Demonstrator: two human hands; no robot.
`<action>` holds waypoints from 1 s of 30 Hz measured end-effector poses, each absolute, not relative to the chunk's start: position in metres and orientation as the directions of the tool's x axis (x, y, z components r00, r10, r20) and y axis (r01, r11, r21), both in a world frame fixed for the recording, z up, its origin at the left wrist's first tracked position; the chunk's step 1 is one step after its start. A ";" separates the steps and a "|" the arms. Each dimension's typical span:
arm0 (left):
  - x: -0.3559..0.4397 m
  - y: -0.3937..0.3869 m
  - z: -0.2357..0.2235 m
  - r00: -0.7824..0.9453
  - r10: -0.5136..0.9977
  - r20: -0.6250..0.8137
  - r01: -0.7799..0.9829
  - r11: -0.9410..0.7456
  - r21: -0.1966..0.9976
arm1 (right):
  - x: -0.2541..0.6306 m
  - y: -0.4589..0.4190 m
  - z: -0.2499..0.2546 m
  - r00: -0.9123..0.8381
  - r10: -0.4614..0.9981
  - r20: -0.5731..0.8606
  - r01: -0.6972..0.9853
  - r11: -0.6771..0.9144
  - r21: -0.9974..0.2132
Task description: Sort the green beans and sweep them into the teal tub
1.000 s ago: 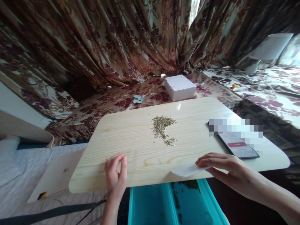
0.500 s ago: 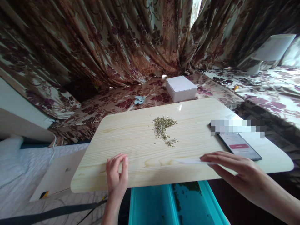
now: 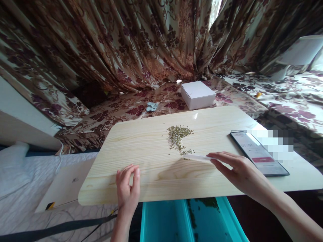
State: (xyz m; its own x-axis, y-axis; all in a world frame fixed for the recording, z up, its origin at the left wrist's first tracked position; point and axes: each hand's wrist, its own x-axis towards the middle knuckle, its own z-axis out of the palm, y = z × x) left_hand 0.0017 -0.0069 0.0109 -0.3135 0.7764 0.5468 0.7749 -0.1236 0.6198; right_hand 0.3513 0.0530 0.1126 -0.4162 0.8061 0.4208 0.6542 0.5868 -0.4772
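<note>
- Left hand (image 3: 128,190): left of the grain pile and on the near side, at the counter (image 3: 131,141) edge. Fingers loosely curled, thumb a bit apart, nothing seen in it. Leaning on the edge there could tip or jolt the counter and scatter grains.
- Blue bin (image 3: 164,215): nearer the person than the pile, under the counter edge. Two compartments; green bits (image 3: 209,202) in the right one. Grains dropping over the edge could land in the wrong compartment or miss the bin.
- Grain pile (image 3: 178,136): on the counter, loose, strays around it. A fast stroke could fling small grains.
- White card (image 3: 199,157): tip at the pile's near end; contact can't be told. Looks thin; could bend or ride over grains.
- Right hand (image 3: 238,169): right of the pile, fingers and thumb pinching the card. Loose pinch could let it twist.
- Phone (image 3: 257,153): right of the pile, beyond the right hand; forearm could bump it.
</note>
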 end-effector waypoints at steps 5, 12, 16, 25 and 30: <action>0.002 -0.008 0.011 -0.323 0.784 0.530 0.772 -0.105 0.627 | 0.347 0.058 0.116 -0.384 0.822 0.420 0.670 0.561 -0.486; 0.001 -0.008 0.010 -0.336 0.787 0.518 0.774 -0.083 0.627 | 0.352 0.052 0.118 -0.420 0.799 0.429 0.625 0.598 -0.502; 0.002 -0.008 0.009 -0.329 0.786 0.523 0.771 -0.096 0.630 | 0.361 0.049 0.116 -0.377 0.828 0.414 0.646 0.556 -0.523; 0.000 -0.008 0.007 -0.333 0.796 0.506 0.769 -0.082 0.634 | 0.361 0.052 0.114 -0.354 0.850 0.391 0.663 0.523 -0.536; 0.000 -0.008 0.008 -0.338 0.794 0.505 0.768 -0.077 0.636 | 0.356 0.055 0.117 -0.403 0.827 0.392 0.656 0.560 -0.506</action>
